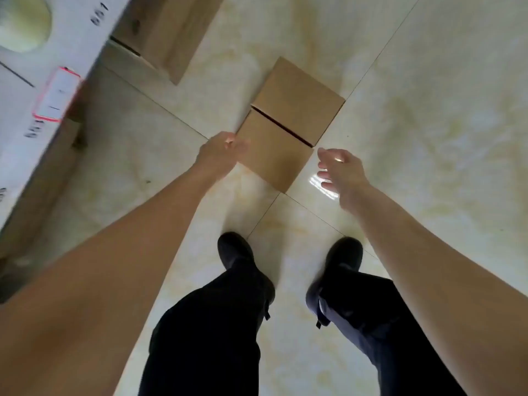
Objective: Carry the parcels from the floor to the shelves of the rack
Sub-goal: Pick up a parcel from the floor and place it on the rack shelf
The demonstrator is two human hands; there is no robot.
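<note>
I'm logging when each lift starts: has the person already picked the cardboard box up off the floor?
No: the cardboard box lies flat on the floor tiles, with the left hand and right hand open beside it.

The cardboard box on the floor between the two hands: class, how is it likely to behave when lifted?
The cardboard box looks flat-sided and square-edged, so probably stiff and not apt to roll. Its plain surface may slip slightly. The left hand and right hand, both open, flank it, suggesting a two-handed lift; weight cannot be told.

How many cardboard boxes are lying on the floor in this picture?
2. One box lies between the two open hands, just ahead of the feet. A second box lies farther away at the top left, beside the rack. Others may be hidden.
</note>
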